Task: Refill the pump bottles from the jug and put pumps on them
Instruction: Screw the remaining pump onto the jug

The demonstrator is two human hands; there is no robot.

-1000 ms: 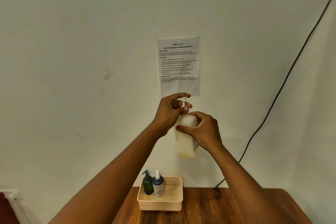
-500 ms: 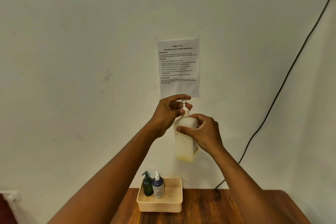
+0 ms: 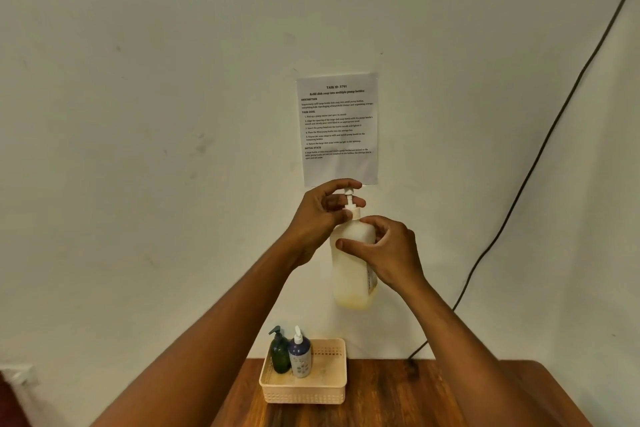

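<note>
I hold a white pump bottle (image 3: 349, 274) up in the air in front of the wall, with yellowish liquid near its bottom. My right hand (image 3: 388, 253) grips its body from the right side. My left hand (image 3: 322, 215) has its fingers closed around the white pump (image 3: 349, 199) at the bottle's neck. Below, a dark green pump bottle (image 3: 280, 354) and a blue pump bottle (image 3: 300, 355) stand upright in the left end of a cream basket (image 3: 332, 392), both with pumps on. No jug is in view.
The basket sits at the back edge of a wooden table (image 3: 398, 399) against a white wall. A printed sheet (image 3: 339, 128) hangs on the wall just above my hands. A black cable (image 3: 519, 191) runs down the wall at right.
My left fingers have shifted around the pump at the neck, and the bottle has stayed at about the same height. The view has tilted slightly.
</note>
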